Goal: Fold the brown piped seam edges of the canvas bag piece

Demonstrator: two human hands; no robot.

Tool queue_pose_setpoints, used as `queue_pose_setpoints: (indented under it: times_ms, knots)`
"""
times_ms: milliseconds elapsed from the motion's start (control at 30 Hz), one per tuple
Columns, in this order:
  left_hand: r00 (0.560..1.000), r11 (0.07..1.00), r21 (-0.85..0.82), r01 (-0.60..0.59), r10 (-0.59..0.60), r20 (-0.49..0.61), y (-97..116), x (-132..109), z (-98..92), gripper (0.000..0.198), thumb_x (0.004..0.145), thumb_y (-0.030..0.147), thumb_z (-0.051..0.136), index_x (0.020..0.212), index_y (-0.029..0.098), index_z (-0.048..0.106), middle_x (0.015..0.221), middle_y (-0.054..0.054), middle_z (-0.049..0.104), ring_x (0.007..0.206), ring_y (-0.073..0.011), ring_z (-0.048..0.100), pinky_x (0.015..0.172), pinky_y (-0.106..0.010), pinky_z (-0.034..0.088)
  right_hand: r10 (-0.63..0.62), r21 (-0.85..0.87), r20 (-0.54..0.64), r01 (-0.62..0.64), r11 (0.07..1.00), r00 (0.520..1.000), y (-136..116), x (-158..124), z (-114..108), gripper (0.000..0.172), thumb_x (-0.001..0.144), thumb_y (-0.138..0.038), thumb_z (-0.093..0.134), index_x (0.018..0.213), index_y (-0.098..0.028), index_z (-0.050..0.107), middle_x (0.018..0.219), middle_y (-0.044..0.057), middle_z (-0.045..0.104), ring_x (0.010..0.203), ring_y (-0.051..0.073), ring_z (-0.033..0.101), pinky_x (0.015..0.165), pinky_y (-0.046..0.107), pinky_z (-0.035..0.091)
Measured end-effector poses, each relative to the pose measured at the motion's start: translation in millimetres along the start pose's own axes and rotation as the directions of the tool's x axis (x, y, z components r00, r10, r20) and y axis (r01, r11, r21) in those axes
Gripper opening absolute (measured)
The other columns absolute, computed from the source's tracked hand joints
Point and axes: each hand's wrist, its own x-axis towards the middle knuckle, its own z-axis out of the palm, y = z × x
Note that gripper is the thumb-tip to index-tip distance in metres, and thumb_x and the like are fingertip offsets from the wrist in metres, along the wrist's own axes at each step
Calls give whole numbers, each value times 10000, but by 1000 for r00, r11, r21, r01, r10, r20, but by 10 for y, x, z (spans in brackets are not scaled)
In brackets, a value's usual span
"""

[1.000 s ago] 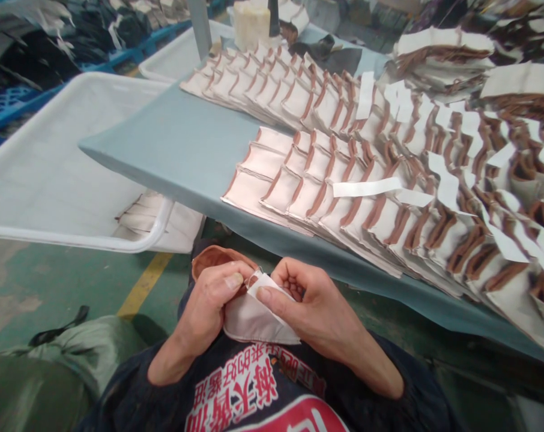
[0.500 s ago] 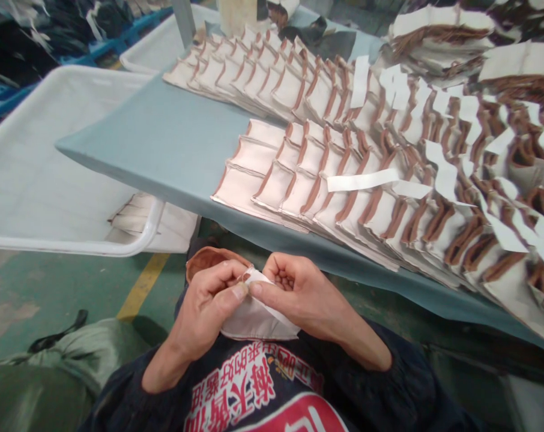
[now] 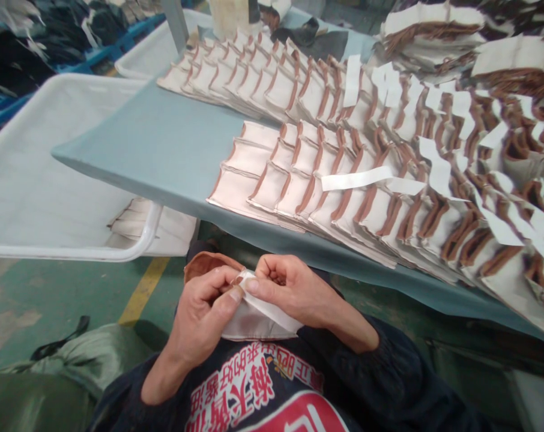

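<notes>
Close to my chest I hold a pale shoe-upper piece (image 3: 249,321) with a brown leather edge (image 3: 203,265). My left hand (image 3: 206,315) pinches its top edge between thumb and forefinger. My right hand (image 3: 287,288) is closed too, its thumb and forefinger pressing a white strip (image 3: 272,311) onto the piece right beside the left thumb. The two hands touch at the fingertips.
A grey-blue table (image 3: 164,150) carries overlapping rows of similar pale pieces with brown edges (image 3: 326,174), several with white strips (image 3: 357,178) on them. White bins (image 3: 38,180) stand at the left, one above stacked pale pieces (image 3: 137,225). A grey-green sack (image 3: 65,360) lies on the green floor.
My fingertips have drawn together on the piece's top edge, and the strip end now lies pressed under them. The view has shifted slightly.
</notes>
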Motion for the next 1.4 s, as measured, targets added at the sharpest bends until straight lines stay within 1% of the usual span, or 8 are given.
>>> queue_pose_setpoints:
  times_ms: [233,333,467,700,867,1133,1300,1400]
  knots:
    - [998,995,67,-67,67,0,103,5,3,224,930,241,586,757,185,717,657,39,684,555,-103,593,539,-186,440,-9,96,80,1,995,997,21,33,-24,631,787,-794,724,724,-207,499,639,-62,455,576,87,363,508,227,275]
    - [998,992,106,-69,68,15,155,11,18,233,930,238,570,761,184,722,630,42,677,530,-102,588,517,-188,432,-4,136,101,-9,991,995,36,37,-53,633,767,-777,763,717,-205,498,628,-70,448,572,83,364,515,223,285]
    - [996,985,150,-85,81,32,200,5,39,212,915,212,562,790,184,730,671,36,713,565,-109,630,548,-191,456,2,162,103,-19,987,995,64,26,-82,636,738,-765,800,720,-202,506,626,-69,469,565,80,374,507,215,288]
    - [998,980,189,-60,55,33,198,-15,63,219,917,210,544,795,180,722,659,38,717,548,-109,631,544,-189,464,4,116,61,-11,993,998,91,1,-83,641,727,-777,792,716,-198,516,607,-66,466,551,82,371,491,220,258]
    - [999,975,218,-41,37,22,236,-9,101,228,918,215,521,751,183,673,620,40,685,513,-112,597,506,-193,448,8,105,47,-13,994,999,95,-13,-72,634,720,-764,804,709,-199,517,605,-69,473,563,86,382,502,222,276]
    - [994,960,261,-102,107,-6,271,-24,151,237,880,163,496,708,191,657,557,56,640,461,-102,569,469,-187,420,7,198,94,-26,980,996,90,-43,-45,615,697,-699,872,713,-201,511,612,-84,467,556,77,386,502,211,298]
    - [986,928,340,-151,165,-13,318,-54,173,232,871,134,494,724,184,667,581,50,671,474,-93,609,495,-182,434,8,210,129,-35,977,992,84,-64,-73,602,705,-662,889,706,-196,508,612,-85,469,545,69,388,487,201,294]
    - [981,916,358,-181,196,-5,350,-38,187,234,862,117,492,720,180,666,589,50,673,478,-88,610,501,-185,430,28,236,180,-70,969,983,77,-65,-105,595,698,-636,902,703,-200,497,604,-87,467,526,63,370,471,199,277]
